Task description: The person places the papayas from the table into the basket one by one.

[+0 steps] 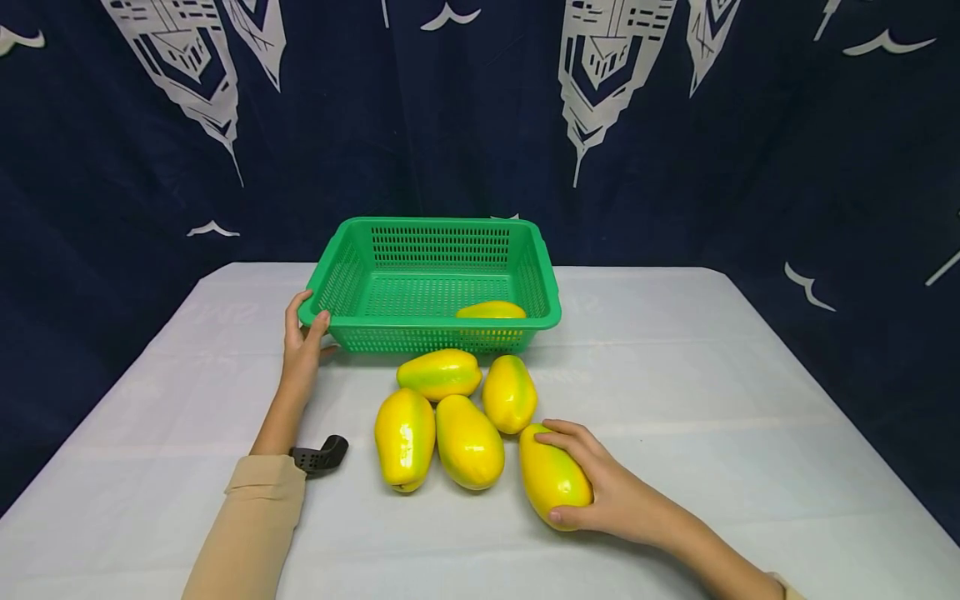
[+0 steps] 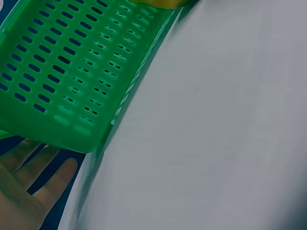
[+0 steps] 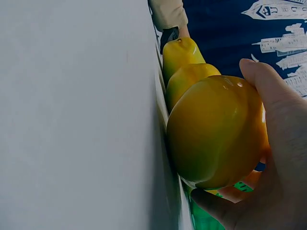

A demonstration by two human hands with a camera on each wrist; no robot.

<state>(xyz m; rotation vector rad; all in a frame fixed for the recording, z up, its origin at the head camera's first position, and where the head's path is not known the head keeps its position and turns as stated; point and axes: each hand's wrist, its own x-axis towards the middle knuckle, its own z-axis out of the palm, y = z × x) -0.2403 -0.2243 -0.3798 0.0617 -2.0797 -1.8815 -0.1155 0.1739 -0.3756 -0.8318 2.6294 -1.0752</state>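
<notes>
My right hand [image 1: 611,492] grips a yellow-green papaya [image 1: 553,477] at the right end of the group, thumb on its near side and fingers over its far side. In the right wrist view the hand [image 3: 283,139] curls round that papaya [image 3: 216,132]. My left hand [image 1: 302,350] holds the near left corner of a green basket [image 1: 427,322], thumb at the rim. The left wrist view shows this hand [image 2: 29,187] with fingers spread at the basket [image 2: 62,124]. One papaya [image 1: 491,311] lies inside the basket, at its near right.
Several other papayas lie in front of the basket, among them one lying sideways [image 1: 439,374] and one at the left [image 1: 405,440]. A black strap-like device [image 1: 321,456] is at the left wrist. A dark blue patterned curtain [image 1: 480,125] hangs behind the white-covered table [image 1: 705,375].
</notes>
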